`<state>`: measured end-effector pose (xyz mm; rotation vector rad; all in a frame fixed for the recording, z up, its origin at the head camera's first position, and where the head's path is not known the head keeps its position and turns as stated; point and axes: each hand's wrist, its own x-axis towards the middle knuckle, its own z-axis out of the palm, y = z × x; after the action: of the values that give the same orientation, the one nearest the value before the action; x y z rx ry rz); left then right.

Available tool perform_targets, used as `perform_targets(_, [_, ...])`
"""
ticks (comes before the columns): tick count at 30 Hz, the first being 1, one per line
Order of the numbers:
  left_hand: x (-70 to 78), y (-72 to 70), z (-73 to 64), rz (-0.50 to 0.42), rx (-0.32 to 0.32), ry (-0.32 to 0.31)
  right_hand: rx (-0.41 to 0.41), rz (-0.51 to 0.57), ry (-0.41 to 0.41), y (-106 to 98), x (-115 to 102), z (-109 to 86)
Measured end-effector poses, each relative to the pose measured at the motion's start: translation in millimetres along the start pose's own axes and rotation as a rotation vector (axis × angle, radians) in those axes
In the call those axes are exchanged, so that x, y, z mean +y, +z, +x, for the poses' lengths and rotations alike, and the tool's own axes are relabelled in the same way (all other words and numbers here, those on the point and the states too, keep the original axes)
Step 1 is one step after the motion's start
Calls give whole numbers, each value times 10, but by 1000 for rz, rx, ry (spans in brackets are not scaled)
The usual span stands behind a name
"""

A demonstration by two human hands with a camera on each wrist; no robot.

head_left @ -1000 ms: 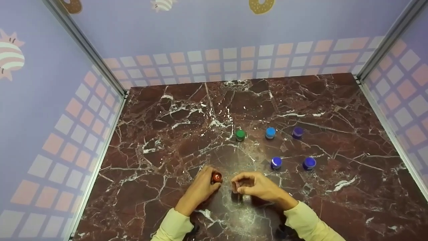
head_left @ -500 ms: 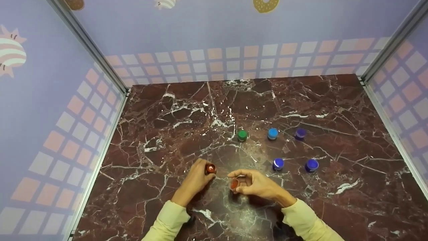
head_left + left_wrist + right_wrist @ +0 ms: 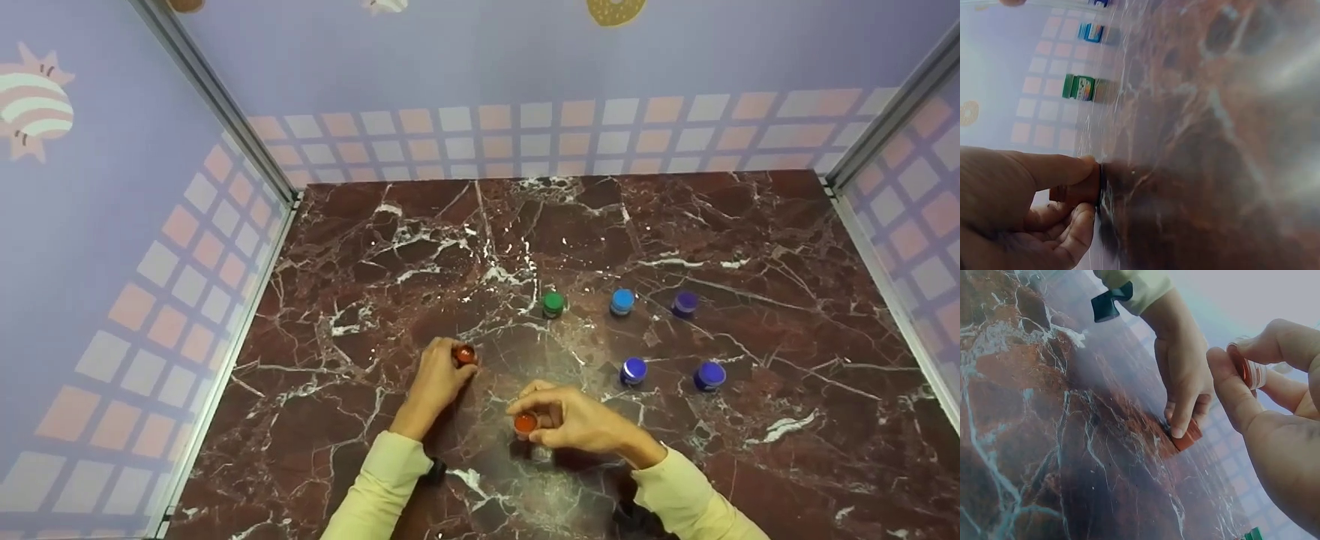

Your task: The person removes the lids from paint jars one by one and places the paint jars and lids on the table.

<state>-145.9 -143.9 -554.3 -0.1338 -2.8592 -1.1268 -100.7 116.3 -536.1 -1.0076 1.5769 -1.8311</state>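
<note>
My left hand grips a small orange-brown paint jar, thumb on one side and fingers on the other. The jar stands upright with its glossy top uncovered; in the left wrist view its base is right at the tabletop. Nearer the front edge and to the right, my right hand pinches a small round lid between thumb and fingers. Its face shows orange from above, and the right wrist view shows a pale, clear rim on the lid, held above the table.
Beyond my hands stand capped jars: a green jar, a light blue jar and a purple jar. Two dark blue jars are closer, right of centre. Patterned walls enclose the marbled table.
My left hand has carried the jar away from me and slightly left, down to the tabletop. In my right hand the lid has tipped so its orange face points up.
</note>
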Motion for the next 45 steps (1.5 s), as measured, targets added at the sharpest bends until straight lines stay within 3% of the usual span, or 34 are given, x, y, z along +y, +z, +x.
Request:
perform_targets(8, [-44, 14, 185, 4, 59, -68, 49, -208, 77, -44, 28, 50])
perform_targets(16, [-193, -30, 423, 7, 139, -120, 104, -386, 142, -67, 49, 67])
perform_targets(23, [-316, -116, 626, 10, 180, -167, 129, -393, 110, -72, 74, 98])
perform_targets(32, [-438, -210, 859, -16, 185, -224, 169, -442, 159, -74, 37, 177])
perform_targets(39, [-484, -260, 1007, -19, 182, -211, 319, -461, 132, -37, 6, 330])
perform_targets(45, [-503, -278, 995, -24, 169, -205, 424, -474, 113, 21, -34, 528])
